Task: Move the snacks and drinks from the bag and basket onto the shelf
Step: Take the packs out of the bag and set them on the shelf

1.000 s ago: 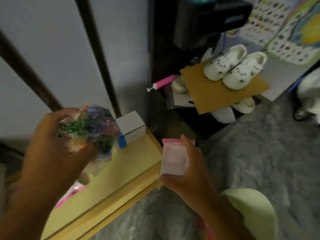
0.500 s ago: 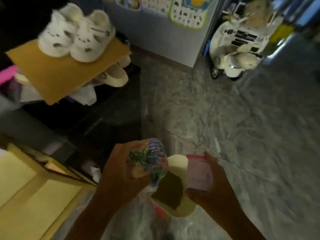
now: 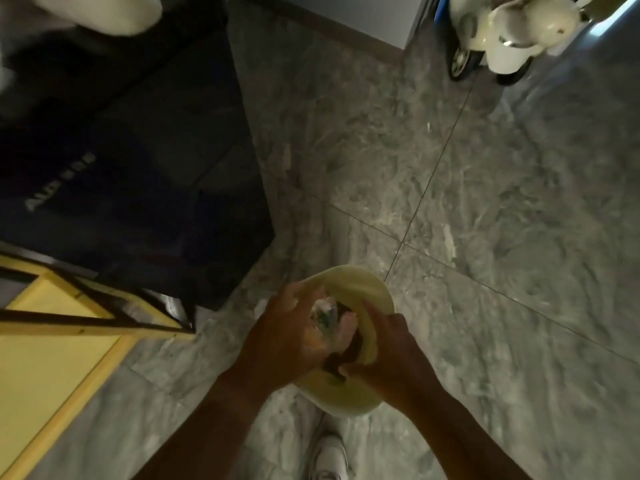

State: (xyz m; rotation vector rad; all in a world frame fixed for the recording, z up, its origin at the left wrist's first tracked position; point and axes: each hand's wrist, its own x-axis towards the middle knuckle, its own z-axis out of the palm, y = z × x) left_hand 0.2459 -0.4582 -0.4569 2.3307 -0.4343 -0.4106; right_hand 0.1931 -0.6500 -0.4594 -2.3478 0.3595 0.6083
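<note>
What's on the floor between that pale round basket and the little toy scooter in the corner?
Nothing: in the head view only bare grey marble floor tiles lie between the basket and the scooter.

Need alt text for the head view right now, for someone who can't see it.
Both hands meet over a pale yellow basket on the marble floor; the left hand grips a crinkly clear snack packet, the right hand reaches in beside it. Yellow shelf at left.

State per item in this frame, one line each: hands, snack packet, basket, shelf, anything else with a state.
left hand: holds the clear snack packet over the basket
right hand: at the basket's opening, grip unclear
pale yellow basket: on the floor, open, dark inside
yellow shelf: visible board bare
black bag: standing on the floor beside the shelf
toy scooter: upright, parked
</note>
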